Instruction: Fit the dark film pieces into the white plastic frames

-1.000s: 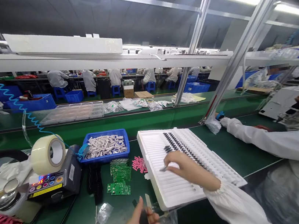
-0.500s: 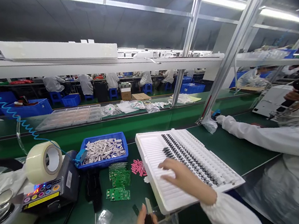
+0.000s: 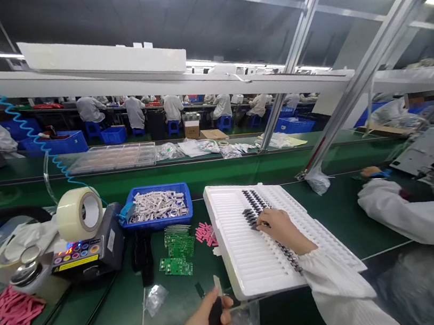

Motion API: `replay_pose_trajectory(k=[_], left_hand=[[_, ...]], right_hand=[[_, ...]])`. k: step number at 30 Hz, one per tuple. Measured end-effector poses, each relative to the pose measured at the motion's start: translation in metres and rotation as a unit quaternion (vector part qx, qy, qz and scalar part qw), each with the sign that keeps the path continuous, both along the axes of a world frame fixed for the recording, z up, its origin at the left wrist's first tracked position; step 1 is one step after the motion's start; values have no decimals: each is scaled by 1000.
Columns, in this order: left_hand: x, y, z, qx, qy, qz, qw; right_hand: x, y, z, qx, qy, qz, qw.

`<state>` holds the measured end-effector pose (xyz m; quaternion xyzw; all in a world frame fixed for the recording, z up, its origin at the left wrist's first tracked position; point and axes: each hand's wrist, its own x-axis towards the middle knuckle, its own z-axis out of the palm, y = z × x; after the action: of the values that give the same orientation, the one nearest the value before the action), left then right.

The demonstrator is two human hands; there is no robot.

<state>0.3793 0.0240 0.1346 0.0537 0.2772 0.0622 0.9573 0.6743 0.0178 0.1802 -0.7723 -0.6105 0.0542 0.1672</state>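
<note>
Close to the table's near edge, my left hand [image 3: 205, 323] is closed around a flat black part [image 3: 216, 312]. A pale strip [image 3: 217, 283] sticks up above the thumb, and a small dark piece [image 3: 200, 289] shows just left of it. My right hand [image 3: 281, 229] reaches over the white foam tray [image 3: 247, 266], fingers bent together at the rows of small black parts [image 3: 250, 217]. Its fingertips meet the end of one row; whatever is between them is hidden. The tray's left side has bare grooves, and pale pieces line its right side.
Left of the tray lie pink strips [image 3: 205, 234], green circuit boards [image 3: 178, 266] and a blue bin [image 3: 190, 204] of white parts. Farther left stand a black control box [image 3: 109, 242], a tape roll [image 3: 67, 216] and more pink strips [image 3: 12, 312]. A co-worker's sleeve [image 3: 402, 217] extends at right.
My right hand has moved up the tray from the bare grooves to the black parts, its fingers drawing together. My left hand still grips the black part. The view has shifted slightly.
</note>
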Motion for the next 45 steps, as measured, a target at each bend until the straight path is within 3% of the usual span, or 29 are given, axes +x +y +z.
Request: replay_pose_trajectory(k=[4, 6, 9, 13, 17, 20, 26, 32, 42, 45], left_hand=[[1, 0, 13, -3, 26, 42, 999], [3, -1, 17, 3, 36, 47, 998], [6, -5, 18, 19, 13, 43, 999], [7, -9, 16, 68, 40, 80, 994], [5, -6, 11, 62, 78, 139, 985], [1, -4, 10, 61, 48, 127, 989], [-7, -5, 18, 104, -33, 126, 986], [-11, -5, 13, 120, -147, 83, 978], [-8, -14, -7, 171, -154, 58, 971], [-11, -14, -6, 214, -137, 35, 967]], right_hand=[[-49, -10, 35, 6, 81, 86, 993], [-84, -17, 45, -32, 195, 171, 965], [-129, -22, 43, -117, 274, 238, 924], [-157, -20, 26, -134, 217, 209, 944], [-170, -24, 16, -83, 184, 213, 956], [-182, -28, 7, -93, 146, 254, 952], [-183, -28, -5, -71, 52, 260, 962], [-171, -31, 8, 55, 90, 322, 941], [-171, -42, 18, 43, 63, 375, 924], [-171, -42, 20, 14, 89, 395, 914]])
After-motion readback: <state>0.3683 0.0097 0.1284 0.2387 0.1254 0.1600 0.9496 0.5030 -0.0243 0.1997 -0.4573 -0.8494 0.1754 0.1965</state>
